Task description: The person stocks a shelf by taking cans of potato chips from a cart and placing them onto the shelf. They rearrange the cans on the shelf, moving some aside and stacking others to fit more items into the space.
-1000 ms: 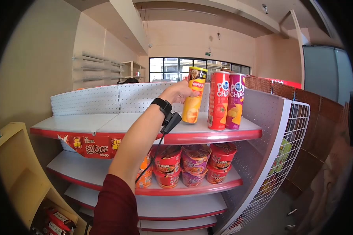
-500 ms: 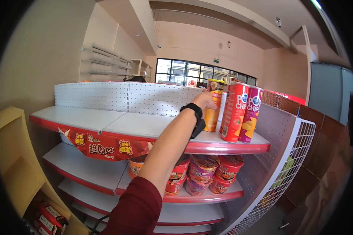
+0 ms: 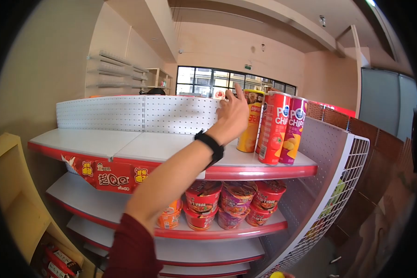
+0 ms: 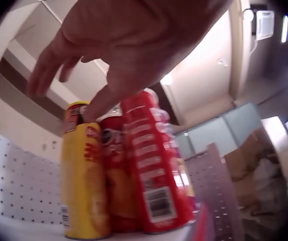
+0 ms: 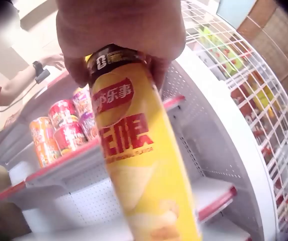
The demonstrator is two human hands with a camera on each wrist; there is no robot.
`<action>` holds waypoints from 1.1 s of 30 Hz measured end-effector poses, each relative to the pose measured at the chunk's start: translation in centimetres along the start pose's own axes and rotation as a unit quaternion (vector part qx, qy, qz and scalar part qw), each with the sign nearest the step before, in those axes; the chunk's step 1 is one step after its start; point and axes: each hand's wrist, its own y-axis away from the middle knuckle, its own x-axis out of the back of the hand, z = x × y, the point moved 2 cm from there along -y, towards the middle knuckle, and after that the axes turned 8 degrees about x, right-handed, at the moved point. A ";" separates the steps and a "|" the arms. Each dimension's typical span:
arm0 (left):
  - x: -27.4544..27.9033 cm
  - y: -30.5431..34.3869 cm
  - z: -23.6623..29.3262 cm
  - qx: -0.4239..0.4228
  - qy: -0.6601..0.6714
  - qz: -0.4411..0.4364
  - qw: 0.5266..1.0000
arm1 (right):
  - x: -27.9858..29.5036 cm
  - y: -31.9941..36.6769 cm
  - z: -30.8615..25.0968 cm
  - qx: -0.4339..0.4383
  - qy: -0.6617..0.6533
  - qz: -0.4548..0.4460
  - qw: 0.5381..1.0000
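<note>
My left hand (image 3: 234, 116) is raised beside a yellow chip can (image 3: 250, 136) on the top shelf, its fingers spread and nothing in its grasp. In the left wrist view, the thumb overlaps that can's upper end. A red chip can (image 3: 272, 132) and a purple chip can (image 3: 294, 139) stand upright to its right, and another red can (image 4: 121, 186) shows behind them. Lower down, my right hand (image 5: 121, 27) grips a second yellow chip can (image 5: 144, 135) around its dark top end. Only the yellow lid (image 3: 277, 275) of this one peeks in at the head view's bottom edge.
The top shelf (image 3: 88, 139) has a red front lip and a perforated back panel (image 3: 171, 113). Stacked instant noodle tubs (image 3: 201, 204) fill part of the shelf below. A red banner (image 3: 109, 176) hangs at the left, and a white wire rack (image 3: 352, 167) flanks the right end.
The left hand has set the yellow can down beside the red and purple ones and released it. Its fingers have lifted and moved left. The right hand's can now shows at the bottom.
</note>
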 end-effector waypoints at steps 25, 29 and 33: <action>7.1 8.3 -0.2 -0.004 0.547 -0.127 0.827 | -8.4 -30.8 -31.7 0.335 -0.011 0.013 0.942; 2.0 5.5 -1.5 0.034 0.544 -0.124 0.829 | -7.4 -35.7 -28.0 0.299 0.098 0.057 0.948; -1.1 4.9 -2.1 0.071 0.509 -0.108 0.851 | -6.3 -39.9 -23.6 0.159 0.106 -0.001 0.982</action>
